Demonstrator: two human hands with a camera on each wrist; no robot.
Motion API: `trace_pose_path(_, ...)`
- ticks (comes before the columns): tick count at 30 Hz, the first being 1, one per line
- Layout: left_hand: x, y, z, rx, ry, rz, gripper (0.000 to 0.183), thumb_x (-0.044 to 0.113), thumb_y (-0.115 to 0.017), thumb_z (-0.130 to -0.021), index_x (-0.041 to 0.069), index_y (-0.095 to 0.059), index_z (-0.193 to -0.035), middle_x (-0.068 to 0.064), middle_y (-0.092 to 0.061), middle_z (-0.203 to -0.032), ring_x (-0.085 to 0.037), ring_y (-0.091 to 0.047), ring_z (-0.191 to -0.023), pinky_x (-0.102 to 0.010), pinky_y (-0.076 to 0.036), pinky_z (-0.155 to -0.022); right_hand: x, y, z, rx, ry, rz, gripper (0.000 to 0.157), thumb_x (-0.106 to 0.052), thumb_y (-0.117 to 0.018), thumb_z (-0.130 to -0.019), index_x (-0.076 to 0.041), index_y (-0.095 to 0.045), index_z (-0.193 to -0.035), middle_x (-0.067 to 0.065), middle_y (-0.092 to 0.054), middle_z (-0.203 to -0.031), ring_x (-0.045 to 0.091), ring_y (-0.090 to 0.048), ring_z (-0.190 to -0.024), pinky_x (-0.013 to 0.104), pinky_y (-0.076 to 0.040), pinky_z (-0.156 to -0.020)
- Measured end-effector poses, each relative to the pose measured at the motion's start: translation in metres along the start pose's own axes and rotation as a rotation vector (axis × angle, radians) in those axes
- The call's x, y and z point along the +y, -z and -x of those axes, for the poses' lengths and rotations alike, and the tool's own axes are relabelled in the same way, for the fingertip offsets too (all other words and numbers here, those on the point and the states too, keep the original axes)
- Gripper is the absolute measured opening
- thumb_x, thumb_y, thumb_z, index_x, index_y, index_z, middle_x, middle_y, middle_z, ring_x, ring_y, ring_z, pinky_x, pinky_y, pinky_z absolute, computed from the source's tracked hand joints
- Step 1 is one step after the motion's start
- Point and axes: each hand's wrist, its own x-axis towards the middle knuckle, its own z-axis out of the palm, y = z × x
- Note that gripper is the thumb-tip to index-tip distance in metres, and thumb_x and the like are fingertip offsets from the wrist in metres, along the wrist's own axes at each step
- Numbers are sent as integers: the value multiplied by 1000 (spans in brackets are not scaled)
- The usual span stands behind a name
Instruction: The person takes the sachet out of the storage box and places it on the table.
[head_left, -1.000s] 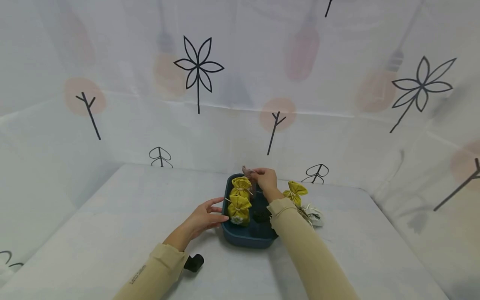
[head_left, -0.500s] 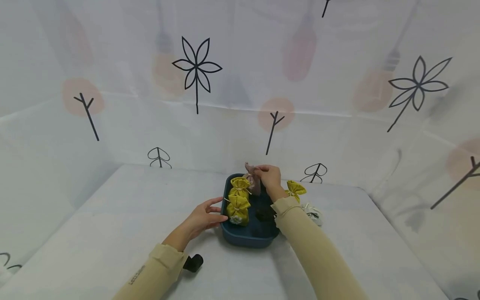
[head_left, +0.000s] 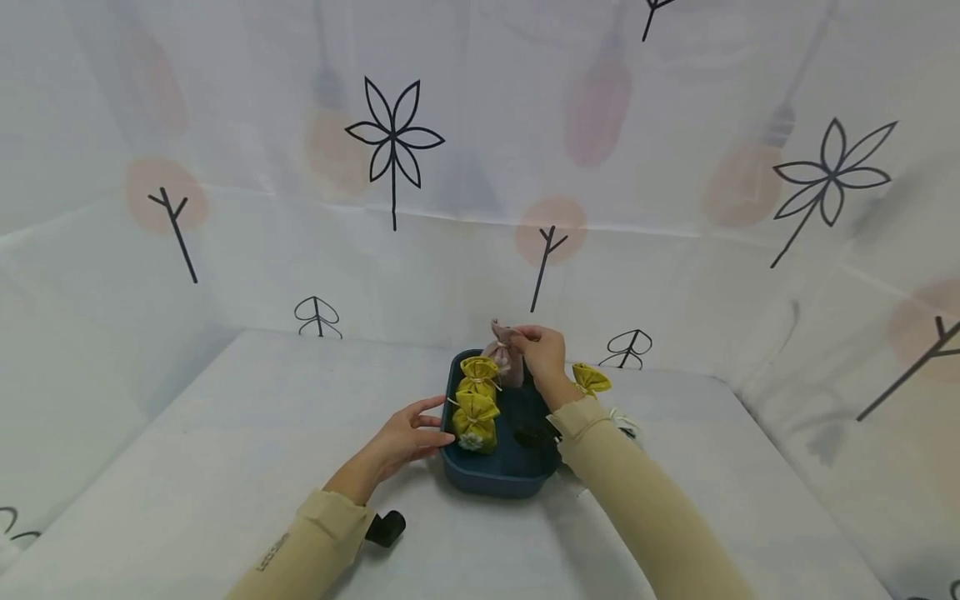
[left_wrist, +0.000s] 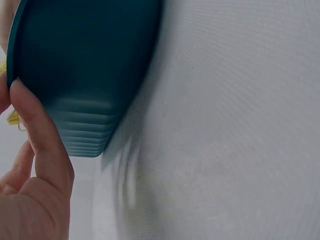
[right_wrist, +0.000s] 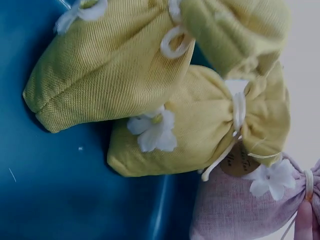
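A dark blue basin (head_left: 491, 483) stands on the table, and my left hand (head_left: 401, 437) pinches its left rim; the left wrist view shows fingertips (left_wrist: 20, 90) on both sides of that rim. Two yellow drawstring pouches, a front one (head_left: 475, 423) and a rear one (head_left: 477, 375), stand along its left side. My right hand (head_left: 546, 354) pinches the tied neck of a pinkish drawstring pouch (head_left: 512, 371) at the basin's far end. In the right wrist view the pink pouch (right_wrist: 240, 205) sits beside the yellow pouches (right_wrist: 175, 130); white flowers decorate them.
Right of the basin another yellow pouch (head_left: 591, 379) and a pale item (head_left: 624, 423) lie partly behind the right forearm. A black object (head_left: 387, 528) shows beside the left sleeve. A patterned white cloth (head_left: 420, 275) hangs behind the table.
My right hand and the pink pouch have shifted slightly up and right, and the pouch now shows more upright. My left hand keeps its place on the rim.
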Motion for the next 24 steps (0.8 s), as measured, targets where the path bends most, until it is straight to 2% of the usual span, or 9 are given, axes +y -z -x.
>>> trace_pose_path(6,2,-2,2,13,2,4,71,6,-76,-77,15,-44,-139,-15,-50,-116,-19,-57,-80,-32,-51,-71,-9,3,8,10,15,-13,21,-12,-59,-93,1,-67,-107,15,-63,-109,26,-55,-104,38,-45,-90)
trace_pose_path(12,3,-3,2,10,5,4,72,5,-76,-77,14,-42,-140,-15,-50,-117,-18,-57,-80,-31,-51,-71,-17,10,15,38,25,-40,21,-7,-58,-93,3,-65,-110,17,-61,-108,27,-55,-103,39,-46,-89)
trace_pose_path(24,2,-1,2,-3,11,-4,71,8,-77,-76,15,-44,-139,-16,-50,-117,-18,-57,-82,-30,-51,-72,-27,27,30,26,39,-36,22,-12,-58,-93,-1,-65,-111,12,-62,-110,23,-55,-104,37,-45,-90)
